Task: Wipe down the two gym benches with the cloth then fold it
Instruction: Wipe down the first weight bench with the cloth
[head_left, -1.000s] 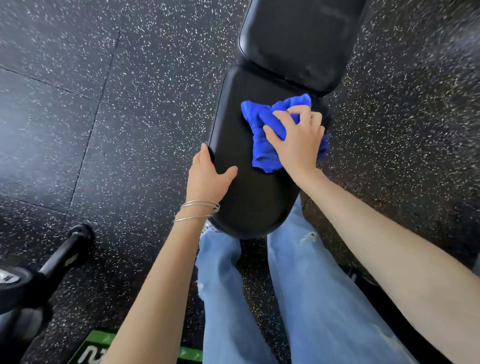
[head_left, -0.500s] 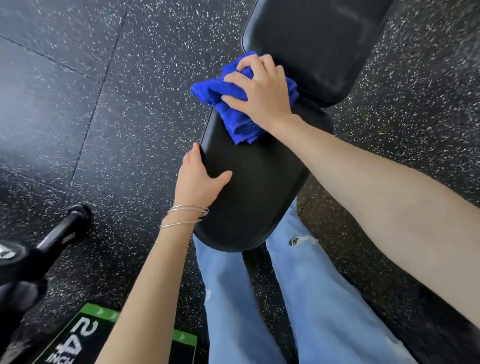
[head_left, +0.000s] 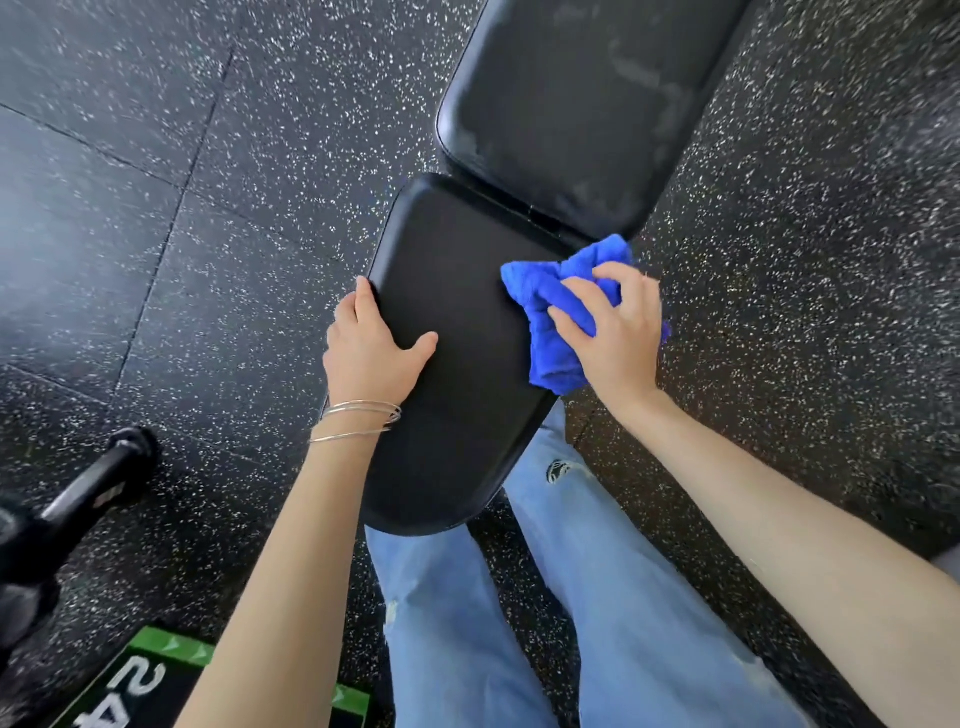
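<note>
A: Head view, only view. Right hand (head_left: 615, 332) is bunched over the blue cloth (head_left: 553, 317), fingers spread, pressing it on the seat pad (head_left: 457, 364) of the gym bench. The cloth sits under and just left of that hand, at the pad's right edge, near the gap to the back pad (head_left: 571, 104).

B: Left hand?

A: Left hand (head_left: 371, 353) grips nothing loose. Palm is down on the pad's left edge, thumb on top, fingers curled over the side. Bracing, I'd say. Bangles (head_left: 358, 421) on that wrist.

B: Step in hand?

A: Wiping the seat pad. The back pad beyond the right hand shows pale smears, so probably not done there. No second bench in frame.

B: How to do it well?

A: Keep the palm flat so the cloth doesn't ball up further; part of it hangs off the edge under the hand. Stroke across toward the left hand, overlap passes, work toward the rounded near end by the jeans (head_left: 623, 623). Shift the bracing hand or that strip gets skipped. Run the cloth into the gap between the pads.

B: Anything else?

A: Speckled floor (head_left: 156, 208) and a dark bar (head_left: 98, 488) far left of the left hand. Not relevant.
</note>
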